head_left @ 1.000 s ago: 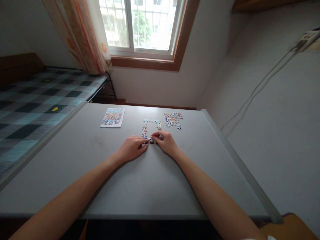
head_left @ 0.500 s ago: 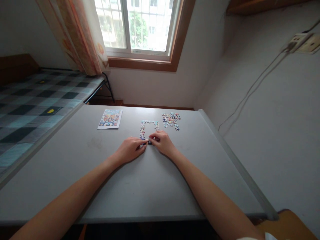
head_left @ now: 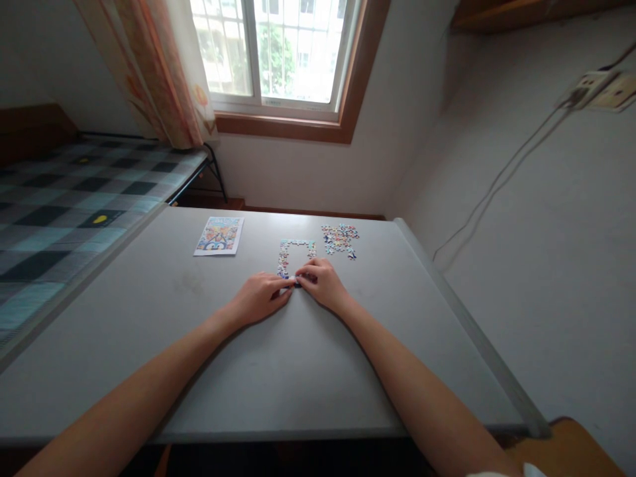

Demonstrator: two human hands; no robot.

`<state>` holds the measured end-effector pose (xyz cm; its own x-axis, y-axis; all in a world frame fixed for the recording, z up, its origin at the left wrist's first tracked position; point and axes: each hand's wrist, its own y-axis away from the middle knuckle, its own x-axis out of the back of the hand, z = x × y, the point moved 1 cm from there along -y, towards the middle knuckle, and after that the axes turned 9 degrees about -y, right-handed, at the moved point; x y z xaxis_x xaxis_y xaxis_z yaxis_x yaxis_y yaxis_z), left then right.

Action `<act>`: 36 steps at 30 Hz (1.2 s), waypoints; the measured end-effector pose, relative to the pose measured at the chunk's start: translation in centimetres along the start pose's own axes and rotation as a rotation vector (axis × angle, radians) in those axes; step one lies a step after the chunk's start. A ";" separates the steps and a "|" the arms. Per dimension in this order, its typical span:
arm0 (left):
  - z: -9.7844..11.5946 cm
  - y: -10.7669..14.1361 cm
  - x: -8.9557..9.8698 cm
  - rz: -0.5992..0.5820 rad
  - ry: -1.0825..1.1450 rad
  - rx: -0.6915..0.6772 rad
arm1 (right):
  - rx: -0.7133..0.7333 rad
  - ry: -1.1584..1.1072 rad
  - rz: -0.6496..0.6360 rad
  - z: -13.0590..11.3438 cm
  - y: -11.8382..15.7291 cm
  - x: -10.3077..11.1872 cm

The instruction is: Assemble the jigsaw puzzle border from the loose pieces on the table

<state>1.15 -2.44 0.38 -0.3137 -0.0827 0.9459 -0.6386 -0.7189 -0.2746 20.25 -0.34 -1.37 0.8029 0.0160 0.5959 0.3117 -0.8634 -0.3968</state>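
Observation:
A rectangular frame of joined jigsaw puzzle pieces [head_left: 298, 242] lies flat on the grey table, its middle bare. At the frame's near edge, my left hand [head_left: 261, 295] has its thumb and forefinger closed on dark border pieces from the left. My right hand [head_left: 322, 281] pinches at the same edge from the right, its fingertips almost meeting the left ones. Between them a small dark and white puzzle piece [head_left: 297, 284] shows in part. The fingers hide most of the near edge and the lower right corner.
Loose puzzle pieces [head_left: 340, 237] lie in a cluster behind my right hand. A printed picture sheet [head_left: 218, 236] rests at the back left of the table [head_left: 278, 377]. Beyond are a bed with a checked cover [head_left: 99, 192], a curtained window, and a cord on the right wall.
Both hands stay at the near edge of the puzzle frame, with only a slight shift of the fingertips around the small piece.

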 end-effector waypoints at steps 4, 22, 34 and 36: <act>0.0 0.0 0.1 -0.011 0.007 0.013 | -0.021 -0.073 0.049 -0.3 0.0 0.4; 0.2 0.1 -0.2 0.002 -0.081 -0.038 | 0.027 0.019 -0.002 0.3 0.1 0.1; 0.0 0.2 -0.1 -0.008 -0.064 0.016 | -0.008 -0.015 0.096 0.3 0.1 1.5; -0.1 0.2 -0.1 -0.012 -0.080 0.013 | -0.067 0.031 0.102 0.9 0.0 2.0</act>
<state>1.01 -2.53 0.21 -0.2482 -0.1287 0.9601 -0.6326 -0.7291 -0.2613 22.30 0.13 -0.82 0.8125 -0.0886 0.5762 0.1931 -0.8916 -0.4095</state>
